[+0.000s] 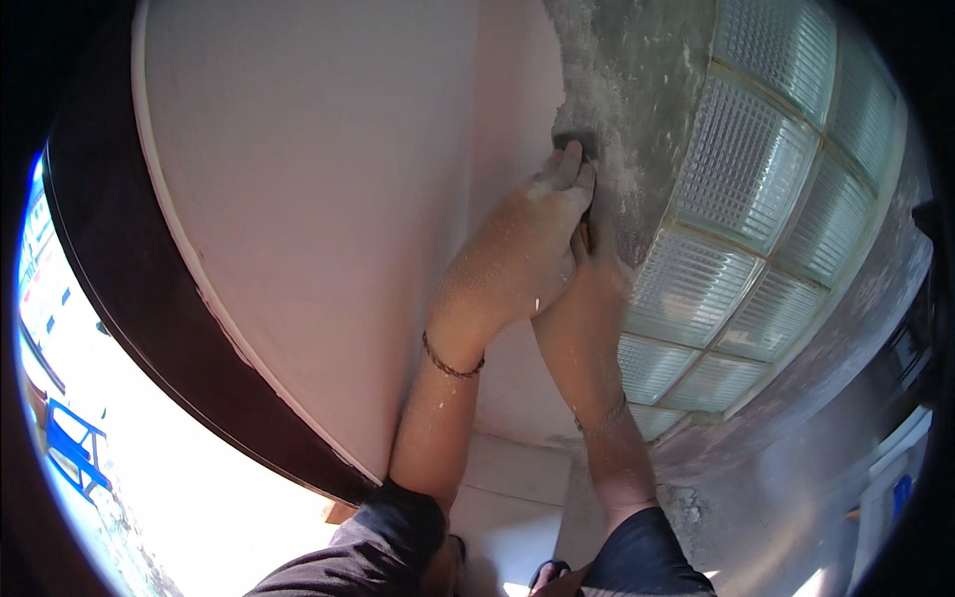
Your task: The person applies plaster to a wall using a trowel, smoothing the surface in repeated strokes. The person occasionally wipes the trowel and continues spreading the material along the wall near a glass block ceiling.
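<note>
Head view: left hand (532,234) and right hand (600,284) clamp together on a dark scraper (570,139).

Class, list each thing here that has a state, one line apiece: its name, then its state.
Scraper: in hand, partly covered
Left hand: dusty, fingers on the scraper
Right hand: dusty, at the scraper's handle, partly hidden
Wall: part pale, part rough grey, edge ragged
Glass blocks: set in rows, no break visible
Bracelet: worn
Blue chair: in bright light
</note>
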A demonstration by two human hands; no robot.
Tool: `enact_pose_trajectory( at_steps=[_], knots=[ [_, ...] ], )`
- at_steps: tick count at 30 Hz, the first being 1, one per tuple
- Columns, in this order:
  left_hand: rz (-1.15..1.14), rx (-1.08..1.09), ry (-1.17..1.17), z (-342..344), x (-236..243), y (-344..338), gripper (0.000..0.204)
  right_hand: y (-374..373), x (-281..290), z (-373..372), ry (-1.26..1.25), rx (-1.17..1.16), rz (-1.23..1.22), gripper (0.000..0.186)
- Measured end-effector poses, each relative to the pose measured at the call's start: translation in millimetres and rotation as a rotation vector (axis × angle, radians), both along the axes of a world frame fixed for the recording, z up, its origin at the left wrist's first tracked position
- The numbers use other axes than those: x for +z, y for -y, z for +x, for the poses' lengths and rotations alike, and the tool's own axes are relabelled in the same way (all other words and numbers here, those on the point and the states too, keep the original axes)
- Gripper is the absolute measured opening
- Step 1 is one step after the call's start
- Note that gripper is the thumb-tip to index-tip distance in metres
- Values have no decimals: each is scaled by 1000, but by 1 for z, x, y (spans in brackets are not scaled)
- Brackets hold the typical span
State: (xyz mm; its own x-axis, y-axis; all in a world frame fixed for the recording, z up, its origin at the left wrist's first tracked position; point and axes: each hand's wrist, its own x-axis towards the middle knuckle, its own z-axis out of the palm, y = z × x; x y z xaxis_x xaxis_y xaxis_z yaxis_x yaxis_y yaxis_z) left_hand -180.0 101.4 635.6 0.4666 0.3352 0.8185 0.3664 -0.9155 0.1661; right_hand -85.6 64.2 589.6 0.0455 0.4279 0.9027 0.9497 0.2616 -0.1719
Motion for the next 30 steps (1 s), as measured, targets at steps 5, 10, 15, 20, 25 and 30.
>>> enact_pose_trajectory(
  at_steps=[5, 10, 15, 20, 25, 30],
  knots=[
    [16, -94, 96, 4, 2, 0, 53, 2, 4, 3, 10, 2, 95, 46],
    [-9, 2, 29, 3, 1, 1, 53, -2, 2, 3, -5, 20, 46, 42],
    [-15, -11, 52, 2, 1, 0, 53, -2, 3, 1, -2, 11, 53, 41],
    [-68, -87, 107, 3, 3, -2, 52, 2, 7, -1, -16, -9, 44, 41],
    [-48, -107, 132, 5, 5, -4, 50, -2, 10, -2, -41, -27, 73, 38],
    [-69, -108, 134, 3, 7, -3, 49, -4, 12, -3, -48, -12, 84, 30]
  ],
)
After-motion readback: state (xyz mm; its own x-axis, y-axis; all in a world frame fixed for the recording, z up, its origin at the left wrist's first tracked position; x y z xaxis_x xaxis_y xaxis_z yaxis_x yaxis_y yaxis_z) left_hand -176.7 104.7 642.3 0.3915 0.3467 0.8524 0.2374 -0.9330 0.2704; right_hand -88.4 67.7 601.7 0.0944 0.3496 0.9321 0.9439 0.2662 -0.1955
